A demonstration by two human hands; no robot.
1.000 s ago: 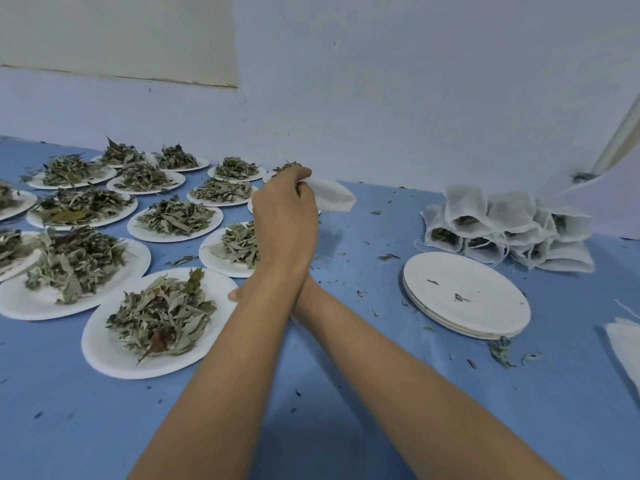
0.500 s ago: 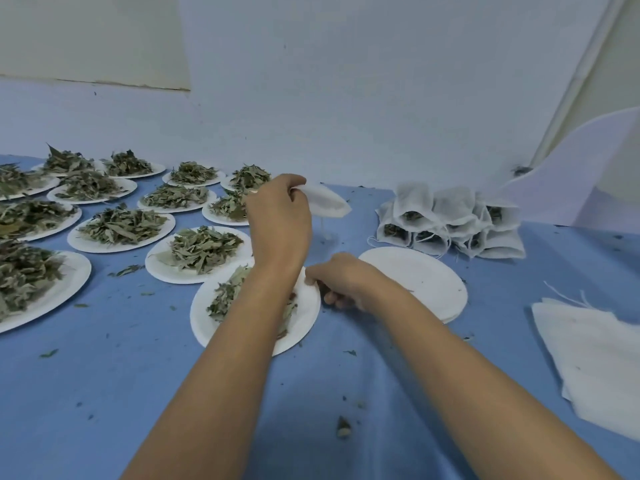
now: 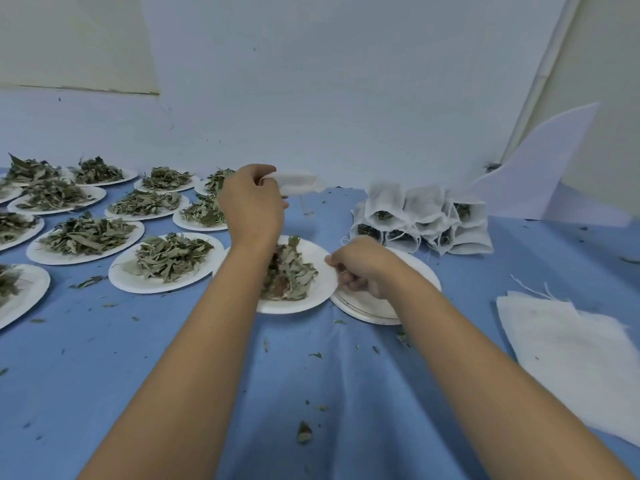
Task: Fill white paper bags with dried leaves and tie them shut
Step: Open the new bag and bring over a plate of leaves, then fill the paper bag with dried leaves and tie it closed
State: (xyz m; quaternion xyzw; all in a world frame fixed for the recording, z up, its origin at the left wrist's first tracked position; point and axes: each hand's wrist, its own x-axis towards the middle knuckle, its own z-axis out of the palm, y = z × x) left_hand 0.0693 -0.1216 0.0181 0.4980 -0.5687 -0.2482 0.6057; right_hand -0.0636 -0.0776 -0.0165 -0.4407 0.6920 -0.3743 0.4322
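Left hand pinches one white paper bag, raised above the table. Right hand, fingers curled, grips one leaf plate by its rim. About twelve other leaf plates lie to the left

The right grip has dragged the leaf plate against the empty stack.

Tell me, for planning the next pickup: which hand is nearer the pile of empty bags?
Right. The right hand grips the leaf plate, left of the pile; the left hand holds a bag farther left and back.
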